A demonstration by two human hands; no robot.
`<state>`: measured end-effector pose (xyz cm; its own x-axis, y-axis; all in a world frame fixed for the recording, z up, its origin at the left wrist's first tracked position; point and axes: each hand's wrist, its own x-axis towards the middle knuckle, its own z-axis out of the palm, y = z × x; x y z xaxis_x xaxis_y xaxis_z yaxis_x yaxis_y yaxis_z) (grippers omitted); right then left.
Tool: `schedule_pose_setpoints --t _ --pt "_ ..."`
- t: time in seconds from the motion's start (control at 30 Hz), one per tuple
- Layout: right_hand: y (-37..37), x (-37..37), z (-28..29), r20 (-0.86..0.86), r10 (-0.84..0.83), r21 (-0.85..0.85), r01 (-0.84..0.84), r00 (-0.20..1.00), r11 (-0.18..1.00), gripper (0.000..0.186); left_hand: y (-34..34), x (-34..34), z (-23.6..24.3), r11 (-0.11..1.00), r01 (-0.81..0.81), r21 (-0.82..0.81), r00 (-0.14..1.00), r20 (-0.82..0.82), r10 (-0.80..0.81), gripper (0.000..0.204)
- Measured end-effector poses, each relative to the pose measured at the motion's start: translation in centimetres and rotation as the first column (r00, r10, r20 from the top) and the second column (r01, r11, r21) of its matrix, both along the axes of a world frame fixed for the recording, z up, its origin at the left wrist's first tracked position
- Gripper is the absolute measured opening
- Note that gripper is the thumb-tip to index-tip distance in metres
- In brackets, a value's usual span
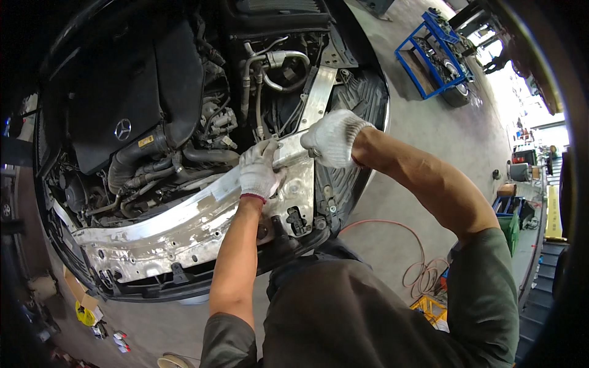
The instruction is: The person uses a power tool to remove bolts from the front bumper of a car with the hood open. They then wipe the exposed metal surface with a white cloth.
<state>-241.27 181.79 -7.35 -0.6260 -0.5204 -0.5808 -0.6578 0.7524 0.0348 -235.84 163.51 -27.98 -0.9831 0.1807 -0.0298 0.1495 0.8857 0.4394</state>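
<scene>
A bare metal front panel [184, 214] with patches of worn coating spans the front of a car's open engine bay. My left hand [259, 168], in a white knit glove with a red cuff, rests on the panel's upper ridge, its fingers stretched toward the engine. To its right, my right hand [336, 138] is closed in a white glove above the panel's right end. Whatever lies inside that fist is hidden by the glove. A narrow metal strip [319, 98] runs back from beside the right hand.
A black engine cover [135, 80] and hoses [211, 156] fill the bay behind the panel. A blue tool cart [432, 55] stands at the far right. On the floor lie a coiled red hose [423, 270], a yellow crate [429, 308] and a cardboard box [78, 287].
</scene>
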Motion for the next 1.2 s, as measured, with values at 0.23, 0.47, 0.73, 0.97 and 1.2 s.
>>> schedule_pose_setpoints --t 0.23,0.47,0.73,0.97,1.2 --pt "4.5 3.6 -2.1 -0.032 -0.568 -0.244 0.545 0.822 0.802 0.088 4.8 0.9 7.5 0.869 0.024 0.494 0.977 0.172 -0.125 0.083" --pt "2.5 10.7 2.6 0.173 -0.728 -0.436 0.714 0.663 0.547 0.102 10.8 -0.8 0.2 0.478 0.008 0.878 0.999 -0.033 0.044 0.076" --pt "-2.6 10.6 3.5 -0.082 -0.244 -0.467 0.179 0.966 0.866 0.079 14.3 -1.5 2.1 0.336 0.08 0.938 0.994 -0.099 0.04 0.046" --pt "3.0 0.5 4.4 -0.145 -0.406 -0.262 0.36 0.903 0.895 0.055 11.3 0.9 6.6 0.737 -0.015 0.676 0.905 -0.304 0.297 0.026" --pt "-1.2 12.3 6.4 0.28 -0.246 0.025 0.249 0.928 0.968 0.074 13.0 -0.4 6.4 0.679 -0.019 0.734 0.911 -0.267 0.313 0.018"
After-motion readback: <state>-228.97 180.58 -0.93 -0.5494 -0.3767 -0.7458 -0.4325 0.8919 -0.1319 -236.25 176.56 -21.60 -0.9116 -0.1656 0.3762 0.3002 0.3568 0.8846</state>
